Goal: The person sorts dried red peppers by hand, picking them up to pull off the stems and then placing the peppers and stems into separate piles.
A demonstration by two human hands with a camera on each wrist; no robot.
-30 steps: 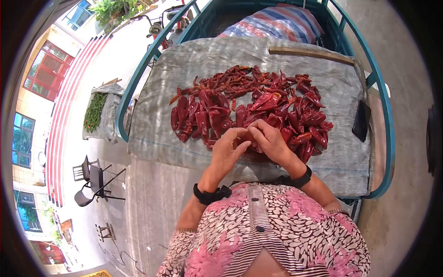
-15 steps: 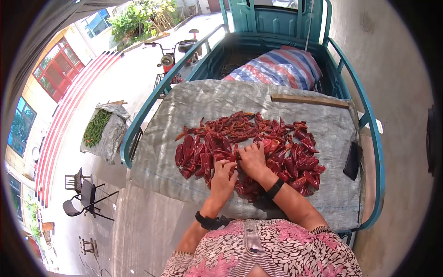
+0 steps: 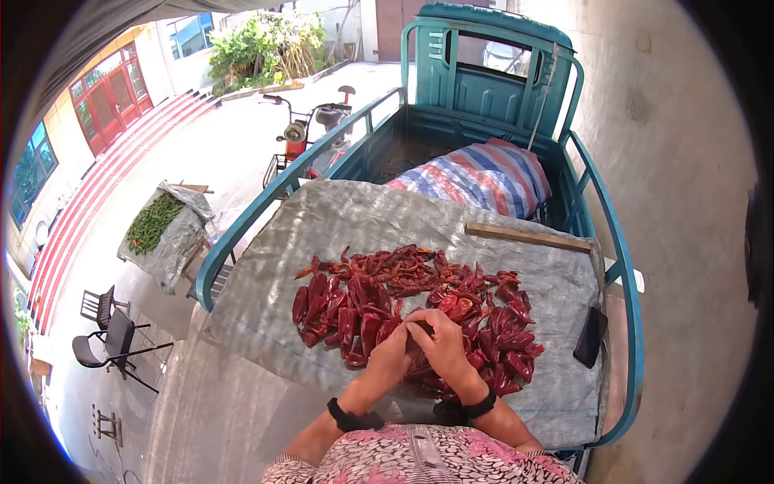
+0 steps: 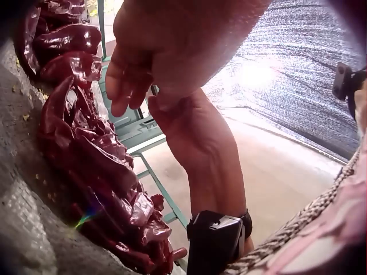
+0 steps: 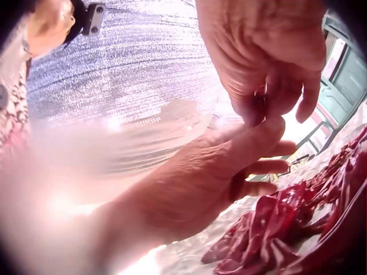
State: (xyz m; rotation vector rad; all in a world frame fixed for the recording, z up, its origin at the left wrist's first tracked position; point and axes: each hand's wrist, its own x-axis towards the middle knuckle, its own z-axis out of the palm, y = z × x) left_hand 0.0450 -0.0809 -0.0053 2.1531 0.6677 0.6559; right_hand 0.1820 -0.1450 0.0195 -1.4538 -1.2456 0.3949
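Observation:
In the head view, the left hand and right hand meet at their fingertips above the near edge of a red pepper pile. Smaller shrivelled peppers lie along its far side. The right wrist view has the right hand above, fingers bent, pinching a small dark red piece that is mostly hidden. Thumb and fingers of the left hand reach up against it; whether they grip anything is unclear. Glossy peppers lie beside both hands in the left wrist view.
Grey sheeting lies under the peppers, framed by teal cart rails. A wooden strip, a dark phone-like object and a striped bag are around the pile. Chairs and green peppers stand left.
The head view has tilted upward, showing more of the cart. The hands were together, then apart on the peppers, and are now raised and together again.

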